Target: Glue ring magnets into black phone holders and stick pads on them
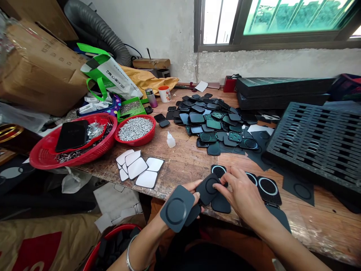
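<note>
My left hand [195,190] is closed on a black rounded-square pad [208,191] with a ring groove. A second dark ring-marked pad [176,209] covers the back of that hand and the wrist, and part of another dark piece shows below. My right hand [239,190] pinches the held pad's right edge between thumb and fingers. Beneath and around the hands lie hinged black pieces: one with a white ring [267,189] at right, another mesh-faced one [218,170] behind the fingers. What the right fingertips cover is partly hidden.
A heap of black plates [197,118] fills the mid-table. White-faced cards [137,167] lie left, near a small dropper bottle [170,140]. Red baskets [36,156] of metal parts stand farther left. Slotted black foam trays [310,146] occupy the right; a red tub [91,259] sits below.
</note>
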Action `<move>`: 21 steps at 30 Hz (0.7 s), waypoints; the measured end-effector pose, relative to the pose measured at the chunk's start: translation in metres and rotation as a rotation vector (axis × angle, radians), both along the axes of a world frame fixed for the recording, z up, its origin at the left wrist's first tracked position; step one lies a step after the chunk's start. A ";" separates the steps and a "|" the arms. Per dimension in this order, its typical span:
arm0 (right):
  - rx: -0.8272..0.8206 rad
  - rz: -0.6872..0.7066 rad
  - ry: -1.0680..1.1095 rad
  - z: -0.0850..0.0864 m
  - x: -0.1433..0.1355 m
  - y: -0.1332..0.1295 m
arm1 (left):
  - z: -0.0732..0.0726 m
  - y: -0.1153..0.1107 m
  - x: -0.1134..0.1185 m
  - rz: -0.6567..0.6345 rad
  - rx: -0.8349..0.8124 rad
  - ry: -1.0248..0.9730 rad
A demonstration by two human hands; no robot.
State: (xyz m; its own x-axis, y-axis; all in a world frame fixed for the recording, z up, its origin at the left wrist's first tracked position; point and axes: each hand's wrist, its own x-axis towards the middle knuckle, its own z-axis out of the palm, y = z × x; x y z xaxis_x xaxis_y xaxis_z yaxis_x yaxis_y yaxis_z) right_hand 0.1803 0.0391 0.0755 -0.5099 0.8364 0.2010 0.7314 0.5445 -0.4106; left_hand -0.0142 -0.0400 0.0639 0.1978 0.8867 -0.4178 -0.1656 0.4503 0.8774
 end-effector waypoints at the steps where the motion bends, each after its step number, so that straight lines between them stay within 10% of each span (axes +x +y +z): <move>1: 0.041 -0.030 -0.073 0.002 0.001 0.001 | 0.003 0.000 0.000 -0.001 0.001 -0.001; 16: -0.844 -0.025 0.607 -0.006 -0.029 -0.013 | 0.023 -0.019 0.000 -0.047 0.011 -0.030; 21: -0.972 -0.163 0.719 -0.009 -0.024 -0.013 | 0.038 -0.062 -0.062 0.015 -0.081 0.005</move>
State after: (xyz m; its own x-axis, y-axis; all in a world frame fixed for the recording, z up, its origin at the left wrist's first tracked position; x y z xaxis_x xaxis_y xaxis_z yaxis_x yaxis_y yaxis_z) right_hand 0.1559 0.0262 0.0669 -0.4151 0.8394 -0.3509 0.2007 -0.2917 -0.9352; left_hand -0.0765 -0.1020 0.1023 0.1818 0.8528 -0.4895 -0.1684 0.5175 0.8390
